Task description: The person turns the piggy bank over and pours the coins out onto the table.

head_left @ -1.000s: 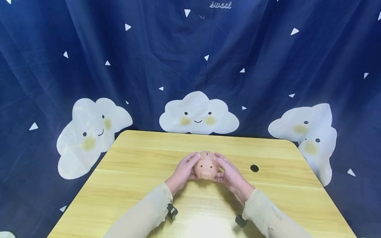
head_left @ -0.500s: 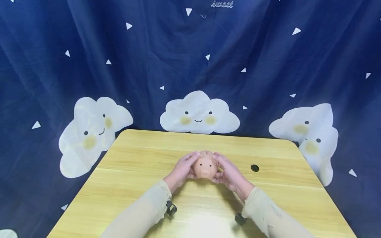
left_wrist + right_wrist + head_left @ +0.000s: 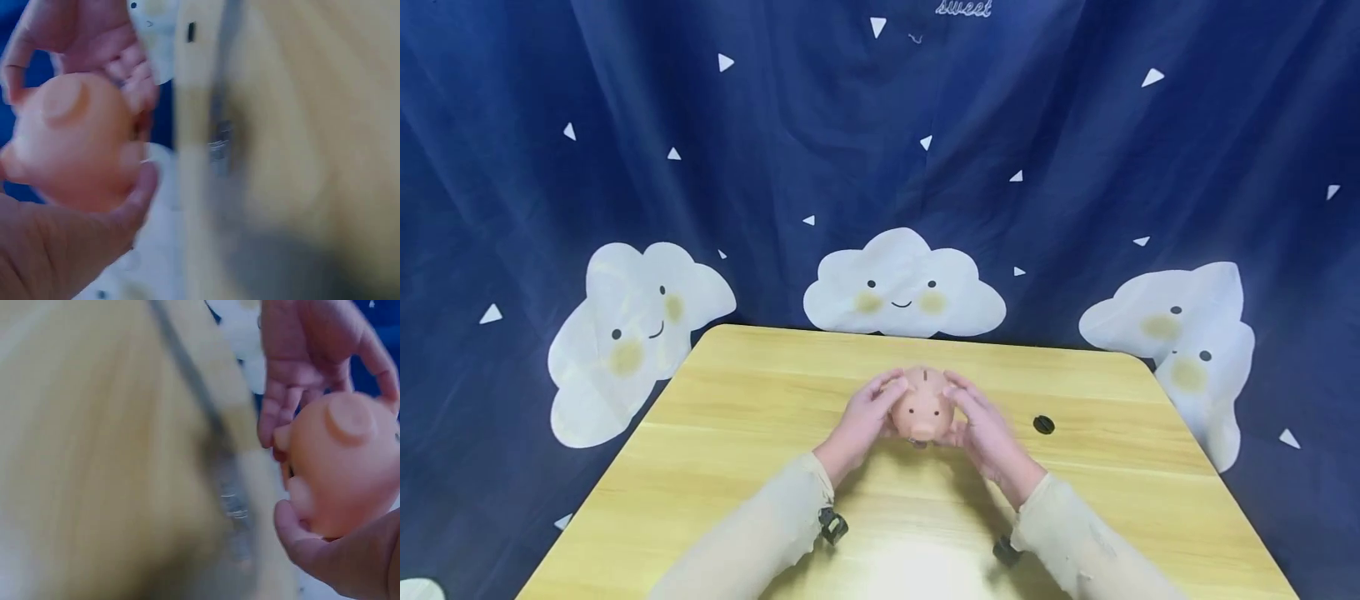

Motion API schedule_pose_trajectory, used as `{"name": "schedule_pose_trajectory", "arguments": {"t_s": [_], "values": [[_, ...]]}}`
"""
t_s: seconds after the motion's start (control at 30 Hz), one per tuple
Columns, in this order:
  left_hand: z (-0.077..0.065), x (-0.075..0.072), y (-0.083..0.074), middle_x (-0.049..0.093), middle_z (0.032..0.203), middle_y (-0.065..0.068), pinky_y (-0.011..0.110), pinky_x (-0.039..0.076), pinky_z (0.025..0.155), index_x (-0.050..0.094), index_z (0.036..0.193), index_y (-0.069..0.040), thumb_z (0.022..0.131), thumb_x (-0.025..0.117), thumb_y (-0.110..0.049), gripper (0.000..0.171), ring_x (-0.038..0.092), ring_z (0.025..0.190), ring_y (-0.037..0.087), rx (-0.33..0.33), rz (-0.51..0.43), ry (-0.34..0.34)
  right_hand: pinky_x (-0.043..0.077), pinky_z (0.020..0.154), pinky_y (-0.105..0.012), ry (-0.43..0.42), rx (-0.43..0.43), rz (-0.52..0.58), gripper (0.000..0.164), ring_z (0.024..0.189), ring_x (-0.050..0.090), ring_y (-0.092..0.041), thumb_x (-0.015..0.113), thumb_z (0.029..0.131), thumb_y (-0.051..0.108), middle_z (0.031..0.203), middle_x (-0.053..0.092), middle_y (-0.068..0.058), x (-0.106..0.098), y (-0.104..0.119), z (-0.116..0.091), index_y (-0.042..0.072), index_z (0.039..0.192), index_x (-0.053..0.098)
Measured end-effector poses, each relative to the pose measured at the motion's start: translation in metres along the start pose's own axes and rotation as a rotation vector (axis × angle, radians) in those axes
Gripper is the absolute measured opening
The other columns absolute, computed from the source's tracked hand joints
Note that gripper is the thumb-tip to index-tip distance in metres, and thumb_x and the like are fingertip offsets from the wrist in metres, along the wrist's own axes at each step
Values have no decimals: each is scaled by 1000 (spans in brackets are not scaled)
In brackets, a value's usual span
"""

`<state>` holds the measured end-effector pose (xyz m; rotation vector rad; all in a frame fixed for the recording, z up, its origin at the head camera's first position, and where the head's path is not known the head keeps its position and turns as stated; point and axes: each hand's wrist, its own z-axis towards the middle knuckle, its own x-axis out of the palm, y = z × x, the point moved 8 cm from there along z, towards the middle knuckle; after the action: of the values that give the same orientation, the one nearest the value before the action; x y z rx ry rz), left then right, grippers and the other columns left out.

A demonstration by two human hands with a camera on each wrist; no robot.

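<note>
A pink piggy bank (image 3: pixel 923 408) faces me, its coin slot showing on top. My left hand (image 3: pixel 863 423) grips its left side, and my right hand (image 3: pixel 992 437) grips its right side, thumbs towards me and fingers round the sides. In the left wrist view the piggy bank (image 3: pixel 75 144) is held above the table, its snout towards the camera. Blurred silvery pieces (image 3: pixel 219 150) appear below it there, and similar silvery pieces (image 3: pixel 235 509) in the right wrist view; their kind is unclear. The underside of the piggy bank is hidden.
A small black round plug (image 3: pixel 1043 425) lies on the wooden table (image 3: pixel 737 417), right of my right hand. Behind the table's far edge hangs a dark blue curtain (image 3: pixel 760 167) with white clouds and triangles. Black wrist cameras sit below both sleeves.
Both hands have raised the piggy bank slightly and tilted it a little. Something small and dark shows under its snout now. The black plug has stayed in place.
</note>
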<state>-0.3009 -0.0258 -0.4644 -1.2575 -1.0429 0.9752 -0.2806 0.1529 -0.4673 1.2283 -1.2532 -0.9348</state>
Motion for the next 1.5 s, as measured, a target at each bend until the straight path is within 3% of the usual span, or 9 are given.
{"name": "schedule_pose_trajectory", "arguments": {"t_s": [0.07, 0.13, 0.33, 0.73, 0.93, 1.07, 1.13, 1.33, 1.5], "values": [[-1, -1, 24, 62, 148, 25, 42, 67, 84, 46, 162, -14, 104, 64, -53, 72, 75, 95, 22, -139, -33, 8, 61, 94, -41, -8, 132, 15, 67, 109, 68, -29, 59, 106, 39, 165, 38, -21, -1, -20, 1, 21, 166, 34], [-1, -2, 37, 62, 147, 29, 44, 67, 80, 42, 164, -12, 106, 61, -53, 74, 75, 90, 24, -182, -41, 19, 59, 94, -43, -11, 179, 0, 70, 108, 69, -33, 58, 106, 41, 167, 37, -22, -3, -31, 1, 20, 167, 31], [3, -2, 41, 64, 143, 29, 43, 67, 77, 44, 163, -12, 104, 62, -56, 76, 76, 89, 24, -153, -35, 23, 60, 92, -42, -30, 162, 4, 71, 108, 72, -36, 59, 104, 44, 166, 40, -22, -7, -37, 4, 22, 167, 33], [4, -1, 44, 61, 147, 30, 47, 67, 81, 43, 163, -10, 104, 62, -56, 77, 76, 87, 25, -220, -44, 52, 61, 91, -44, -26, 210, 6, 77, 111, 69, -39, 59, 105, 48, 169, 32, -27, -6, -37, 2, 20, 170, 27], [6, 1, 17, 53, 157, 25, 41, 66, 78, 46, 161, -12, 104, 62, -56, 74, 73, 85, 24, -205, -30, 38, 61, 93, -43, -14, 196, 8, 73, 117, 66, -43, 57, 106, 46, 170, 28, -25, 0, -9, -1, 20, 168, 30], [-1, 2, -33, 58, 154, 21, 42, 67, 80, 50, 160, -18, 105, 64, -48, 64, 76, 97, 26, -44, 7, 1, 58, 98, -41, 12, 74, 1, 67, 123, 62, -38, 54, 106, 38, 169, 33, -19, 7, 37, -9, 22, 167, 32], [-3, 2, -44, 62, 149, 21, 43, 67, 82, 53, 158, -19, 105, 64, -50, 62, 75, 103, 27, 0, 33, -19, 59, 96, -40, 20, 36, 12, 67, 123, 62, -36, 55, 106, 38, 167, 35, -17, 8, 45, -10, 22, 167, 33], [-6, 5, 16, 55, 153, 28, 44, 67, 77, 43, 162, -7, 106, 59, -54, 75, 73, 87, 28, -196, 19, 40, 61, 96, -45, 51, 221, 43, 71, 119, 65, -43, 55, 108, 39, 170, 26, -26, 0, -12, -8, 17, 170, 26], [-5, 5, 32, 57, 151, 29, 43, 66, 75, 42, 163, -7, 104, 61, -56, 79, 72, 83, 25, -198, -14, 38, 60, 92, -43, 18, 219, 46, 74, 118, 65, -44, 59, 104, 43, 167, 31, -28, -7, -32, -3, 20, 169, 30]]}}
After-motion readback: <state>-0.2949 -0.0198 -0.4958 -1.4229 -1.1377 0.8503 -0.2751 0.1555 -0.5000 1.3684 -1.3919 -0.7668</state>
